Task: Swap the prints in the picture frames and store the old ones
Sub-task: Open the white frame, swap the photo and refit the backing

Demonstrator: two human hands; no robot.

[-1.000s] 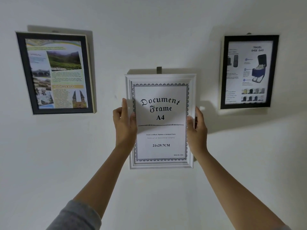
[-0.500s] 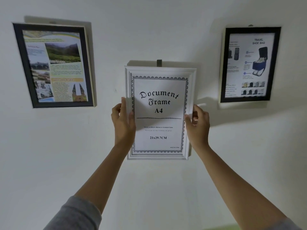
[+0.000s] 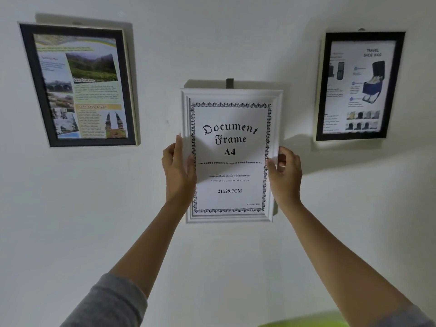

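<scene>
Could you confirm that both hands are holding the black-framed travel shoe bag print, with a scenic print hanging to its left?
Not quite: in the head view the left hand and right hand hold the white frame with the "Document Frame A4" insert. The travel shoe bag print hangs untouched to its right; the scenic print is indeed on the left.

Plain indoor room: white wall [image 3: 224,267] hung with framed prints [image 3: 80,86].

white frame [image 3: 231,95], black frames, grey sleeve [image 3: 111,303]

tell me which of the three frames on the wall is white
The middle frame, reading "Document Frame A4", held by both hands; the two frames flanking it are black.
</scene>
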